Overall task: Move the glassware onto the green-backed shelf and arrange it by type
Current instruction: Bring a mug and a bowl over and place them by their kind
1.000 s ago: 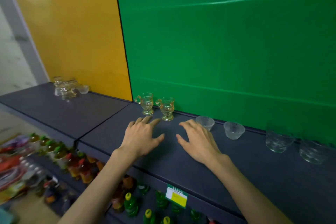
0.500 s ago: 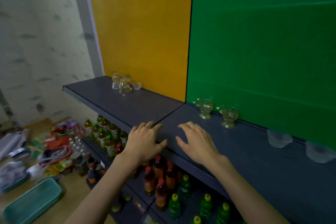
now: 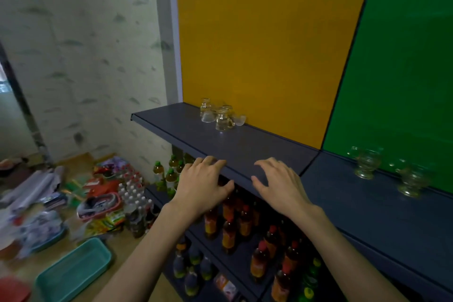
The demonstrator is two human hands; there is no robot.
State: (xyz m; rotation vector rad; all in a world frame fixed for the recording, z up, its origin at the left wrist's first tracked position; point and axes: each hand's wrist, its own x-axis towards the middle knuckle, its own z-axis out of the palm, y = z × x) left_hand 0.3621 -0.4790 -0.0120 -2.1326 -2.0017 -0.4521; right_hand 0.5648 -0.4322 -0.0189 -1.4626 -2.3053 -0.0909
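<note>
Both hands hold nothing, fingers spread and loosely bent. The left hand (image 3: 204,182) hangs at the front edge of the yellow-backed shelf (image 3: 196,135) in the lower middle of the frame; the right hand (image 3: 279,184) hovers just beside it over the same edge. A cluster of clear glassware (image 3: 220,115) stands at the back of that shelf, well above and beyond the hands. At the right edge, two footed glasses (image 3: 365,163) stand on the green-backed shelf (image 3: 355,206), apart from the right hand. Bottles (image 3: 229,235) fill the lower shelves.
</note>
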